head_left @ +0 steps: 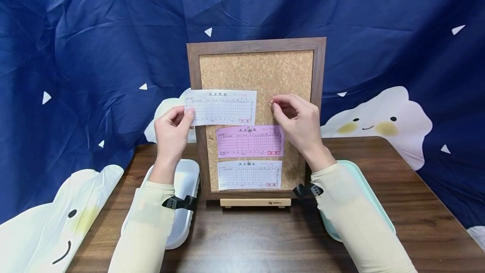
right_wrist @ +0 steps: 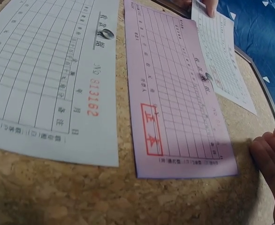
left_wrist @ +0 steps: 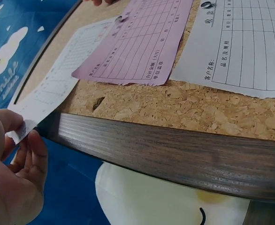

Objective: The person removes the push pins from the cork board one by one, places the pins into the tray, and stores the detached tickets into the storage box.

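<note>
My left hand (head_left: 172,134) pinches the left end of a white receipt slip (head_left: 219,108) between thumb and fingers. The slip lies over the left frame edge of a corkboard (head_left: 257,70), just above a pink receipt slip (head_left: 251,143). Another white slip (head_left: 248,176) is at the bottom of the cork. Shiny round-headed pushpins (right_wrist: 206,77) fix these two lower slips near their top edges. Right of the held slip, my right hand (head_left: 299,121) pinches a small reddish piece (head_left: 271,102) at its fingertips, close to the cork; the fingers mostly hide it.
The wood-framed board stands upright on a small wooden easel (head_left: 255,202) on a brown table (head_left: 257,239). A white tray (head_left: 185,222) is left of it, under my left arm. To the right, a mint-green tray (head_left: 373,199) is partly hidden by my right sleeve. Behind hangs a blue cloth (head_left: 113,28).
</note>
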Tool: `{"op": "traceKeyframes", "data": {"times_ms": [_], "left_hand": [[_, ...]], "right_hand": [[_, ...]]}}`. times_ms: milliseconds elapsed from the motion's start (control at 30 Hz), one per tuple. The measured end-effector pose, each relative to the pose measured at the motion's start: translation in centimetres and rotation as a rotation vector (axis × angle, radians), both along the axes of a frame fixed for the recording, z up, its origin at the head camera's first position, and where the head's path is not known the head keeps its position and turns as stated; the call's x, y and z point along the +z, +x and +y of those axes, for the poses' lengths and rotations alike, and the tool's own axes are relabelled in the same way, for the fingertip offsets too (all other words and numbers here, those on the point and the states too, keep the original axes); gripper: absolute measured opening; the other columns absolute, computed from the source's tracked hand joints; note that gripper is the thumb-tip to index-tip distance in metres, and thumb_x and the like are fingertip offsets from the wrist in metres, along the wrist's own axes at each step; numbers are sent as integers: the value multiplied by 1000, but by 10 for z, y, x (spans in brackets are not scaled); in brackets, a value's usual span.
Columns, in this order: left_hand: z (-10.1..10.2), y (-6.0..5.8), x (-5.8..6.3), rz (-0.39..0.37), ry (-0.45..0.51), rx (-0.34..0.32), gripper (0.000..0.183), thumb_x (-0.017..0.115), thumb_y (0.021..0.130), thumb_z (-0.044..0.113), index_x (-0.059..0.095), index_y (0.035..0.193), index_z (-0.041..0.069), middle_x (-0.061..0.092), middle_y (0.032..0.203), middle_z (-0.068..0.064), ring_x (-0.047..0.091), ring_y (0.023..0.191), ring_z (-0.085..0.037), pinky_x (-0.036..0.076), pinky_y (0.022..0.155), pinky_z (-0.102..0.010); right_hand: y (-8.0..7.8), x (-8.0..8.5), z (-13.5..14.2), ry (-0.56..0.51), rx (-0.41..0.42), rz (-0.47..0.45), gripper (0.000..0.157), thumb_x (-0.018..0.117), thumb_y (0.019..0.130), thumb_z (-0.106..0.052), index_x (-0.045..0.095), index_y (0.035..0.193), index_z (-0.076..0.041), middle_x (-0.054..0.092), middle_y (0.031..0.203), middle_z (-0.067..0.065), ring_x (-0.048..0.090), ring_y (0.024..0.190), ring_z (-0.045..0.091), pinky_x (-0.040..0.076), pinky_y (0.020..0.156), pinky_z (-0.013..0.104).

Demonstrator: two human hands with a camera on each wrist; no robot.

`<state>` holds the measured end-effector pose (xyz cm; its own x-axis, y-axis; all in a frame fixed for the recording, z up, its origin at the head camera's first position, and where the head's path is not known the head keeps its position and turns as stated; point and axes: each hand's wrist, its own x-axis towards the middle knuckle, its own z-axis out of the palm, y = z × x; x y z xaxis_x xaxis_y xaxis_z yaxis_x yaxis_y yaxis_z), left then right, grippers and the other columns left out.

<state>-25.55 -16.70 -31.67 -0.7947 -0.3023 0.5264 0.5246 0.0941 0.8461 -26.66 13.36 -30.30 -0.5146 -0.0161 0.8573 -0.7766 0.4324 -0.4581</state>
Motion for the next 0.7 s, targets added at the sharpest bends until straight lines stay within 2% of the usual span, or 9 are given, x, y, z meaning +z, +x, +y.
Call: {"op": "traceKeyframes", "data": {"times_ms": [167,367,533,700], "left_hand": [[-2,0,-2,6,33,-7,22,73,99,1,74,109,-18,75,80,15,67,71,2,55,66,-15],[-5,2,-4,-2,43,21,23,74,99,2,75,112,-17,76,83,15,70,74,2,55,69,-13],[-10,3,-5,-10,31,55,23,74,99,3,76,113,-16,75,82,17,68,71,3,54,67,-13],[-14,5,-6,-19,19,65,24,74,100,3,76,115,-15,76,84,18,70,75,3,56,71,-12]], "right_hand": [[2,-1,4,-12,-7,-12,13,75,93,5,81,104,3,81,97,17,69,82,2,54,74,9],[2,-1,9,-25,-5,-12,13,75,93,7,81,105,5,81,99,19,66,85,-11,55,77,7],[3,-2,13,-31,-2,-22,14,76,93,8,81,105,6,81,99,21,66,86,-14,55,78,7],[6,-3,18,-52,-1,-46,14,77,93,8,82,106,6,81,101,22,68,88,-13,56,79,7]]}}
